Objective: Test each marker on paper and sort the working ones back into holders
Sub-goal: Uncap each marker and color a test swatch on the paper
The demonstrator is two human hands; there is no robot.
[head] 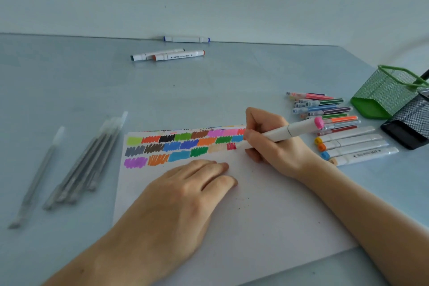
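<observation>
Right now the right hand [274, 144] pinches a white marker [285, 132] with a pink end cap, its tip down on the paper [243, 211] beside a fresh red scribble. The left hand [185, 195] lies flat, fingers together, pressing the sheet just below the rows of colour swatches [183, 146]. The marker looks light, rigid and smooth, best held low on the barrel near the tip. Just beyond the right hand lie thin felt pens [325, 109] and thick white markers [355, 144]; further right, two mesh holders [385, 93] lie tipped over, cut off by the frame edge. Left of the left hand lie blurred grey pens [90, 160]. Three more markers [169, 53] lie well beyond both hands. The writing tip itself is hidden behind the fingers.
</observation>
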